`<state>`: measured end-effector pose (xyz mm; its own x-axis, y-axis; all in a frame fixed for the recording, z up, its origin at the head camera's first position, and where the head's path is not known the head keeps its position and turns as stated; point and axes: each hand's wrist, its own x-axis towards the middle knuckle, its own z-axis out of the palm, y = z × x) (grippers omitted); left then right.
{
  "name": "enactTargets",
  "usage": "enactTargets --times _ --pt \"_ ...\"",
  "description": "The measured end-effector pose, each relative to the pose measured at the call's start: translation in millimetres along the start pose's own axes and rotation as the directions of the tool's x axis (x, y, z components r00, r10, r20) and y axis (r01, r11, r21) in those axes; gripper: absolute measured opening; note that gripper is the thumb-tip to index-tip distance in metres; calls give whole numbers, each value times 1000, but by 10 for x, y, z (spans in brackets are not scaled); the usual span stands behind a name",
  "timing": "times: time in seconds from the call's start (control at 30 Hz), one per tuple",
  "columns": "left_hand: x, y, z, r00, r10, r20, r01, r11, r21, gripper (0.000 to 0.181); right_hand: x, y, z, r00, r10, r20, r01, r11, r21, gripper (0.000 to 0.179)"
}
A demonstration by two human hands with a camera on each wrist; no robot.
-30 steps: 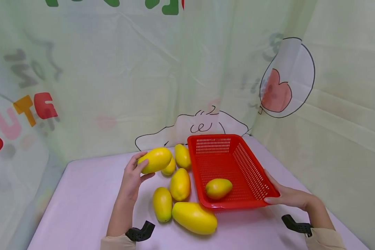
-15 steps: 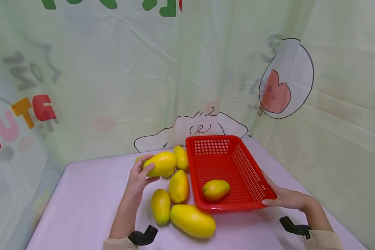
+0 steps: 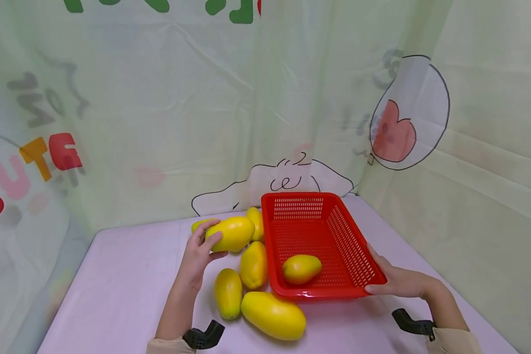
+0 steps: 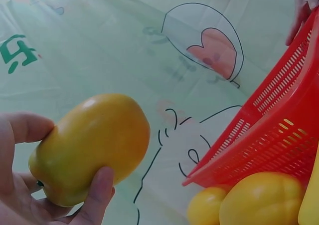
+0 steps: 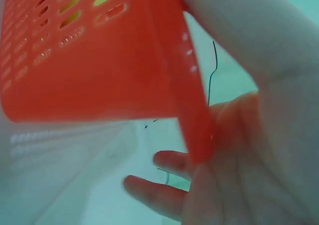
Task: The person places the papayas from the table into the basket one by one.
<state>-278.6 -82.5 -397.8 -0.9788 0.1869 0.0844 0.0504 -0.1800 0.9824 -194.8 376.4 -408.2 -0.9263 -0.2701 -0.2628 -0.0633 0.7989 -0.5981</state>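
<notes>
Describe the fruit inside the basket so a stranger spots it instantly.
Find the red basket the right hand holds. Toward its near left corner lies a yellow fruit. It alone sits inside; the other fruits are outside.

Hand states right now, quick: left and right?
Left hand: closed, holding a yellow fruit.
Right hand: closed, holding the red basket by its rim at the near right corner.
</notes>
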Motion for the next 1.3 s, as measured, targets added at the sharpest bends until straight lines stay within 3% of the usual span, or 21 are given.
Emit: enactTargets --times 0.37,0.77,1.1,1.3 --pt "-24 24 79 999 0 38 -1 1000 14 43 -8 -49 -89 998 61 18 -61 998 12 122" --pt "-2 23 130 998 5 60 -7 1000 30 38 -7 -231 -175 982 185 38 -177 972 -156 131" --pt "13 -43 102 998 -18 57 15 998 56 40 118 -392 -173 973 225 44 -211 954 -211 133" --pt "-36 -4 149 998 -7 58 3 998 57 40 82 -428 -157 967 254 37 -239 944 -226 133"
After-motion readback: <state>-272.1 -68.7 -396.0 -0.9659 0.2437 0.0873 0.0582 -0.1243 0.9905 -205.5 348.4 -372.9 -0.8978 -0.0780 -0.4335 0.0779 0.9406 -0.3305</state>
